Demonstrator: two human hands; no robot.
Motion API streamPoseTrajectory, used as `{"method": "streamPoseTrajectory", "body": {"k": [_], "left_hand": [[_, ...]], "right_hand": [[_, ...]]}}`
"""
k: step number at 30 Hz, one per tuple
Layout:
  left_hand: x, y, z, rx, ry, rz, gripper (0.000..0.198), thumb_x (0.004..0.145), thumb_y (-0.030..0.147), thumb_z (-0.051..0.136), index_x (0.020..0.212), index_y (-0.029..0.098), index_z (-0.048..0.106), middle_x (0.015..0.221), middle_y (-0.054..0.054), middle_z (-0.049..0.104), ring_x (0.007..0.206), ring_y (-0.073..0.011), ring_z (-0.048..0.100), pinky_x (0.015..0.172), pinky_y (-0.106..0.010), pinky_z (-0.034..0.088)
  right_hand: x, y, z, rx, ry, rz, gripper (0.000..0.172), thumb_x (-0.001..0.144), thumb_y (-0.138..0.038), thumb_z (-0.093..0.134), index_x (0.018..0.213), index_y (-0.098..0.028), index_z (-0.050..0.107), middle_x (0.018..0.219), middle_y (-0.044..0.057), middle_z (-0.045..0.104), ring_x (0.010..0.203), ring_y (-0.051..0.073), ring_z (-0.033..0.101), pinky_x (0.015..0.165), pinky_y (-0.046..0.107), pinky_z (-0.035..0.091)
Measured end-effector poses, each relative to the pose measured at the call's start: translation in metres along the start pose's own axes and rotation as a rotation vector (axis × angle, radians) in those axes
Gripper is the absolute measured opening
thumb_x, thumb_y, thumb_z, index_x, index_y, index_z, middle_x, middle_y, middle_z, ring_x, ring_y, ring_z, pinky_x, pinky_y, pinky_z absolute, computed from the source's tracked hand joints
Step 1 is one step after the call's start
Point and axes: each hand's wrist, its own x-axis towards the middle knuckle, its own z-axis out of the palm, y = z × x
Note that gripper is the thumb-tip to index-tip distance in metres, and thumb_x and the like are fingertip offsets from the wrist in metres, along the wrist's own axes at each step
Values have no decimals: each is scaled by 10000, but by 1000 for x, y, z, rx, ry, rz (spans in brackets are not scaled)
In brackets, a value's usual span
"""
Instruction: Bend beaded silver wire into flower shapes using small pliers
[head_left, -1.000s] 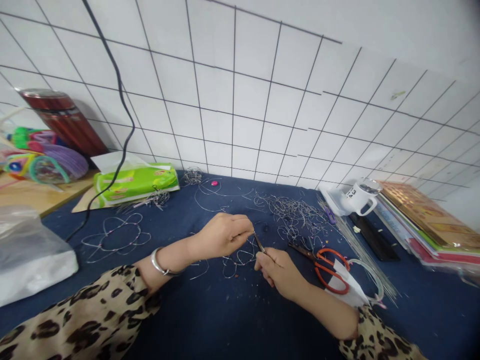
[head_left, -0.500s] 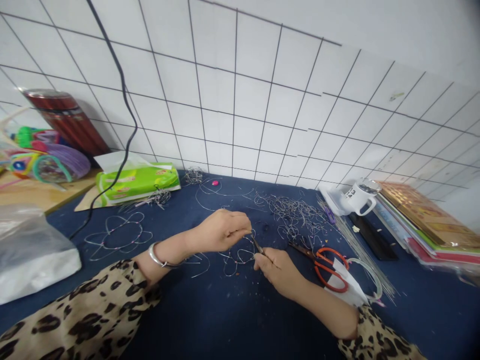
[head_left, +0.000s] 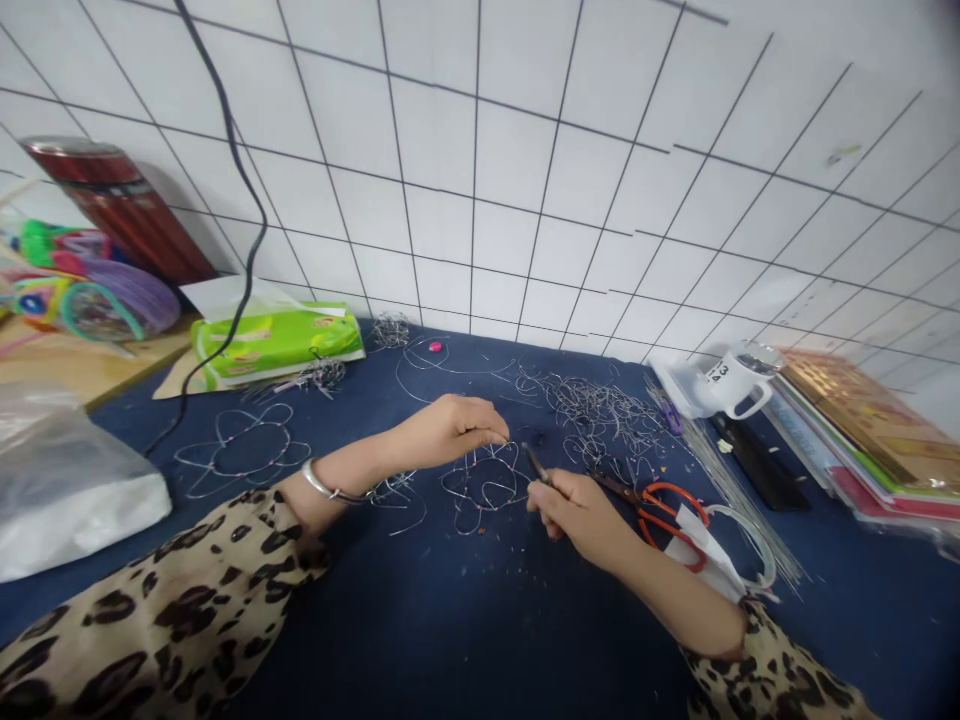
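My left hand (head_left: 448,431) pinches the top of a flower-shaped wire frame (head_left: 484,486) with small beads, which lies on the dark blue cloth (head_left: 465,620). My right hand (head_left: 581,515) is closed round a small dark plier-like tool (head_left: 537,466) whose tip points at the frame's right edge. A silver bangle (head_left: 324,487) sits on my left wrist. Both sleeves are leopard print.
Red-handled scissors (head_left: 664,508) lie just right of my right hand. A tangle of wire pieces (head_left: 600,415) lies behind. A second wire flower (head_left: 241,455) lies at left. Green tissue pack (head_left: 276,342), red flask (head_left: 124,212), white mug (head_left: 739,380), stacked books (head_left: 862,425), plastic bag (head_left: 60,490).
The wire frame now lies flatter and more spread on the cloth. My right hand with the tool has drawn slightly right, away from my left hand. The camera tilted a little down.
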Motion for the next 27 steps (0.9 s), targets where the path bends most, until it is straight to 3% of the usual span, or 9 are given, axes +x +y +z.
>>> {"method": "streamPoseTrajectory", "body": {"k": [3,6,11,17,22,27], "left_hand": [[2,-2,9,-3,-43,36,212,860,154,446,931,159,646,834,-57,635,741,-118,586,664,-264,497],[6,0,17,-9,-74,63,233,844,111,431,919,155,647,828,-60,607,690,-110,568,598,-240,481],[18,3,23,-25,-118,3,129,827,142,497,876,162,614,828,-36,605,750,-124,572,660,-244,475],[14,-9,23,-210,-138,-232,105,810,121,486,895,165,530,739,11,605,565,-73,574,487,-161,443],[8,-21,19,-288,-152,-262,172,800,107,477,954,171,516,804,0,639,581,-78,613,506,-159,475],[10,-24,17,-332,-171,-303,209,767,113,515,963,168,470,742,4,657,595,-98,637,506,-153,475]], "right_hand": [[6,0,-7,-62,192,-42,275,815,-432,480,788,-169,554,606,-27,505,570,99,478,568,221,371],[13,-1,-9,-120,262,-75,210,786,-381,518,781,-179,576,687,-13,540,627,107,477,600,226,369],[26,-2,-7,-143,261,-100,158,770,-323,534,817,-186,599,781,4,578,690,117,498,649,240,372],[45,-10,-8,-237,231,-88,105,752,-274,539,766,-188,599,756,-1,571,693,117,493,657,246,365],[63,-17,-7,-321,193,-96,95,721,-255,583,774,-179,602,761,6,575,693,118,494,650,249,357],[69,-11,-6,-314,190,-94,119,730,-263,577,819,-185,598,755,2,583,678,117,502,629,241,355]]}}
